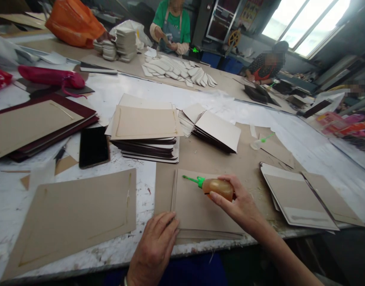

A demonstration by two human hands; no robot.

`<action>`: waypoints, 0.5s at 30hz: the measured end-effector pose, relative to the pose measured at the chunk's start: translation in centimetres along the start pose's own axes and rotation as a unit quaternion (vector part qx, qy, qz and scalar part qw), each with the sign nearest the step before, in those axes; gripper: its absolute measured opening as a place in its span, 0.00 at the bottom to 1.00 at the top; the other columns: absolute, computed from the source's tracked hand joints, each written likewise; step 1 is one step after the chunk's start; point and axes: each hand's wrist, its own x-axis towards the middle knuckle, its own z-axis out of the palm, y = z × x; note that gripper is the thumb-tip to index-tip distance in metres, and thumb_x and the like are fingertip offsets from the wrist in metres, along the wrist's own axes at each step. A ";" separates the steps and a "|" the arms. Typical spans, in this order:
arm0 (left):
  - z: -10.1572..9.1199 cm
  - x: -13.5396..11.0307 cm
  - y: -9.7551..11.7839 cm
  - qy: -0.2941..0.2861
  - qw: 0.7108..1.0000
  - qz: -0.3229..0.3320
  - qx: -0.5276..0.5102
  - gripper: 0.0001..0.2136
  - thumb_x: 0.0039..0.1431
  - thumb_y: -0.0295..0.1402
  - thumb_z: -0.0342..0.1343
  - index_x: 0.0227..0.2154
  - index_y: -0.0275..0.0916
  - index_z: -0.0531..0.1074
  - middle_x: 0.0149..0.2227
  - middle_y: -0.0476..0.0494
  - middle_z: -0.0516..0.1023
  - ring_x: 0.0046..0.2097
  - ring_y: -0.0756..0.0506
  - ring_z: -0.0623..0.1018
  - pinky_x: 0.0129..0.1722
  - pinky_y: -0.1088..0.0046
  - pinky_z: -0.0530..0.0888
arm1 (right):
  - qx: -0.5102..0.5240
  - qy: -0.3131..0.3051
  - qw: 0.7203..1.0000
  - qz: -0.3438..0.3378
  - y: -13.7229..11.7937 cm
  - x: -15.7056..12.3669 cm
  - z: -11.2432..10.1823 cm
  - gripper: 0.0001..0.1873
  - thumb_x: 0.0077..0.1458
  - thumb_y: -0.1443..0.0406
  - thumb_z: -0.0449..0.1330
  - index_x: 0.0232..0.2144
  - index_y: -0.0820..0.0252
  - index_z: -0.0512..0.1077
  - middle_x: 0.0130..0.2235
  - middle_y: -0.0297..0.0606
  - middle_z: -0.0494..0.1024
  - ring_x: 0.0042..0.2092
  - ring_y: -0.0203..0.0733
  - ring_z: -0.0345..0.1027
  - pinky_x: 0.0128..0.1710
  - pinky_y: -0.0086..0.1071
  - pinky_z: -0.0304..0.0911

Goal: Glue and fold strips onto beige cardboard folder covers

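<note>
My right hand (240, 204) is wrapped round a squeeze glue bottle (217, 189) of amber liquid with a green nozzle. The bottle lies on its side in the air, its tip pointing left over the upper left corner of a beige cardboard sheet (194, 216). Several such sheets are stacked there, edges slightly offset. My left hand (157, 242) rests at the stack's lower left corner, fingers extended along the edge and its thumb hidden. To the left, a larger cardboard sheet (81, 218) carries thin glue lines near its edges.
Behind are a stack of boards (146, 123), a second stack (219, 129) and a phone (94, 147). Another small bottle (256, 144) with a green nozzle stands right of them. Boards (301, 198) lie at right. Two people (173, 24) work across the table, near white curved pieces (176, 70).
</note>
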 end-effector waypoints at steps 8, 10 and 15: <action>0.0 -0.2 0.1 0.000 1.000 0.000 -0.006 0.12 0.57 0.21 0.50 0.43 0.34 0.68 0.43 0.39 0.71 0.48 0.45 0.69 0.48 0.66 0.69 | 0.011 -0.034 0.999 0.033 -0.2 0.1 -0.7 0.20 0.49 0.53 0.58 0.41 0.56 0.64 0.36 0.37 0.72 0.36 0.43 0.67 0.33 0.33 0.62; 0.0 -0.2 0.1 0.005 1.000 -0.001 -0.007 0.11 0.57 0.21 0.50 0.43 0.33 0.68 0.43 0.39 0.71 0.48 0.45 0.69 0.48 0.67 0.69 | 0.013 -0.050 0.998 0.041 -0.1 -0.1 -0.9 0.19 0.49 0.52 0.58 0.40 0.55 0.64 0.34 0.35 0.72 0.34 0.41 0.67 0.32 0.33 0.62; 0.2 -0.2 0.2 0.012 1.000 -0.005 0.002 0.10 0.57 0.22 0.50 0.42 0.33 0.68 0.42 0.39 0.71 0.46 0.45 0.69 0.47 0.67 0.70 | 0.023 -0.060 0.997 0.053 -0.2 0.1 -0.9 0.20 0.49 0.52 0.58 0.41 0.56 0.63 0.32 0.34 0.71 0.32 0.41 0.66 0.32 0.33 0.62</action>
